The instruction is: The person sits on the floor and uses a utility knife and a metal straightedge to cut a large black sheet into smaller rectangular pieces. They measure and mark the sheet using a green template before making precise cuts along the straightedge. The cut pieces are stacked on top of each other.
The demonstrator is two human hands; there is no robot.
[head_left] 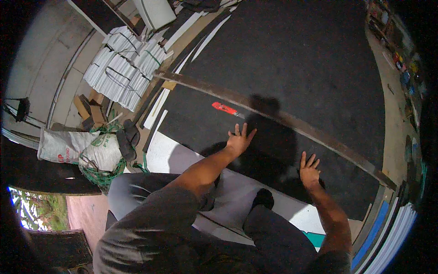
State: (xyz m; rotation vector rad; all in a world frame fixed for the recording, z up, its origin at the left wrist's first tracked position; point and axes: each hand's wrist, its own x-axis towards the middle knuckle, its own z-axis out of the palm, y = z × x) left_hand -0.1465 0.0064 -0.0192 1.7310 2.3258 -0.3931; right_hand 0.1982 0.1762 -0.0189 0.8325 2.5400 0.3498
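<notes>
A black sheet [319,64] lies flat under both hands, on the floor in front of the person. It runs away from the person toward the top of the view, where it passes out of sight, so its full length cannot be told. Its near edge slants from the person's left, farther off, down to the right, closer in.

A long bar [210,90] lies across the sheet, its long axis on much the same slant: one end at far left, past the sheet's edge, the other at near right. Between the bar and the left hand [240,140], a red cutter [225,108] lies on the sheet, roughly in line with the bar, its blade end pointing right and slightly toward the person. Nobody holds it.

The left hand is palm down, fingers spread, on the sheet just below the blade end. The right hand [310,173] is likewise spread on the sheet, nearer its close edge. Neither grips anything.

White sheeting [308,220] shows beyond the near edge, under the person's legs. At left stand bundled white stacks [118,68], a box [97,113] and sacks [59,144]; at lower right, more white sheets [401,233].
</notes>
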